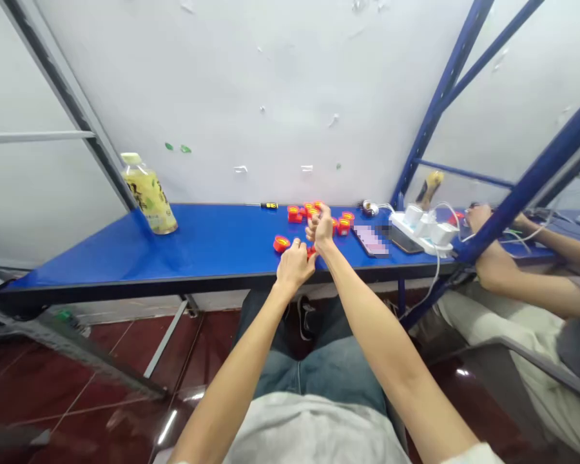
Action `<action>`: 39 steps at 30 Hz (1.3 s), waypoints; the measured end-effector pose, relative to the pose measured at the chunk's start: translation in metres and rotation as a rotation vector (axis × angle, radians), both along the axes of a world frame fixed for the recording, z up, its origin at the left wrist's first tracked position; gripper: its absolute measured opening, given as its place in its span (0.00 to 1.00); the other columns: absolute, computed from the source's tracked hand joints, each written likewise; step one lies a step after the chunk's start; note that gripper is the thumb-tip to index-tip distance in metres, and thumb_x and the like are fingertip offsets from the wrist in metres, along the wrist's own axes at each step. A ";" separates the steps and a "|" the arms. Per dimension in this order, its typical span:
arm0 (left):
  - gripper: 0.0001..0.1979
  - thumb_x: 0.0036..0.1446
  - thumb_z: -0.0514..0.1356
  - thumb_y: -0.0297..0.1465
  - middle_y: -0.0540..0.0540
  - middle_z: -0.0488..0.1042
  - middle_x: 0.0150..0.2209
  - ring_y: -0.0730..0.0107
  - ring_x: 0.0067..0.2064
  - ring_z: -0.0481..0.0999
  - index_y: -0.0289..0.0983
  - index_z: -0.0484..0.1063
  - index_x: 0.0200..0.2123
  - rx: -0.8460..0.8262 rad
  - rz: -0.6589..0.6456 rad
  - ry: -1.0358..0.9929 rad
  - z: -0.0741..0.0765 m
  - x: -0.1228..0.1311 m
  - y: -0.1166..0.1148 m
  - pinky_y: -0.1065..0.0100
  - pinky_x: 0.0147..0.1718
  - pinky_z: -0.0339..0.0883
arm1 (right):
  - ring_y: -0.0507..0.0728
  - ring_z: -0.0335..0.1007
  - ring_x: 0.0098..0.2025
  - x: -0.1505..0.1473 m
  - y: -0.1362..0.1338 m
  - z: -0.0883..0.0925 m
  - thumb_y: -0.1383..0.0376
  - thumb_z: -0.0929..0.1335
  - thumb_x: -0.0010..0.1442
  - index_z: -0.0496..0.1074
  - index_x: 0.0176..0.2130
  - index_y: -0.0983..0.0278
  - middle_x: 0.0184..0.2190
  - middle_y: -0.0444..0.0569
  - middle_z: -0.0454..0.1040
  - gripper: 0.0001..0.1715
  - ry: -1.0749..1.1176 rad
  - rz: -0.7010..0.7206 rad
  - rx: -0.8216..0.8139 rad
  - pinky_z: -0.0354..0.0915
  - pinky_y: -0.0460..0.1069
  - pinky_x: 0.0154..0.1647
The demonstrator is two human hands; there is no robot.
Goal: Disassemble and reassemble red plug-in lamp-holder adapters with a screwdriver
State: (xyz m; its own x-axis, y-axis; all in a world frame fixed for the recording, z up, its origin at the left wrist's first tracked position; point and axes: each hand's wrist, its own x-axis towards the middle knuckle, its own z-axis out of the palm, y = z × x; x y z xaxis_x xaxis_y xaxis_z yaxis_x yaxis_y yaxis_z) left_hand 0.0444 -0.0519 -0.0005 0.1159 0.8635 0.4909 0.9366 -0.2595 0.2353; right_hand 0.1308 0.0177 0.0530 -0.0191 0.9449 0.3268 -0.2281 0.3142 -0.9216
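Note:
My left hand (294, 264) is closed near the front edge of the blue table, with a red piece (310, 252) showing at its thumb and fingers. Just above and to the right, my right hand (321, 229) has its fingers curled in; whatever is between them is hidden. A red round piece with a yellow ring (281, 243) lies left of my hands. More such red pieces (294, 214) are grouped behind my right hand, and others (344, 224) sit to its right.
On the blue table (212, 238) are a screwdriver (269, 205), a drink bottle (152, 196), two phones, one with a lit screen (370, 240), and a white power strip (420, 232) with plugs. A blue frame post (536, 167) stands right. Beyond it, another person's arms (512, 270) rest at the table.

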 end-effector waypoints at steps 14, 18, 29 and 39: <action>0.13 0.67 0.55 0.38 0.42 0.73 0.47 0.66 0.42 0.76 0.35 0.72 0.45 -0.028 -0.050 -0.163 -0.008 -0.008 0.005 0.62 0.42 0.72 | 0.48 0.66 0.28 0.088 -0.019 -0.023 0.56 0.69 0.64 0.72 0.43 0.67 0.31 0.43 0.71 0.16 -0.903 0.232 0.230 0.67 0.46 0.30; 0.12 0.66 0.58 0.36 0.43 0.73 0.48 0.66 0.43 0.75 0.34 0.72 0.45 -0.051 -0.078 -0.154 -0.006 -0.009 0.004 0.60 0.43 0.73 | 0.54 0.72 0.39 0.088 -0.011 -0.042 0.57 0.69 0.65 0.71 0.49 0.67 0.41 0.49 0.73 0.18 -1.064 0.268 0.253 0.72 0.52 0.41; 0.13 0.65 0.59 0.37 0.43 0.73 0.47 0.65 0.44 0.75 0.34 0.72 0.46 -0.048 -0.142 -0.274 -0.007 -0.013 0.006 0.59 0.44 0.73 | 0.53 0.72 0.38 0.090 -0.005 -0.052 0.56 0.68 0.66 0.70 0.49 0.67 0.41 0.49 0.73 0.18 -1.028 0.243 0.277 0.72 0.51 0.39; 0.14 0.65 0.58 0.38 0.43 0.75 0.45 0.65 0.45 0.76 0.34 0.72 0.47 0.000 -0.137 -0.410 -0.011 -0.017 0.014 0.57 0.46 0.73 | 0.51 0.71 0.34 0.096 -0.024 -0.063 0.56 0.67 0.67 0.69 0.51 0.66 0.40 0.48 0.73 0.19 -0.840 -0.029 0.269 0.72 0.48 0.33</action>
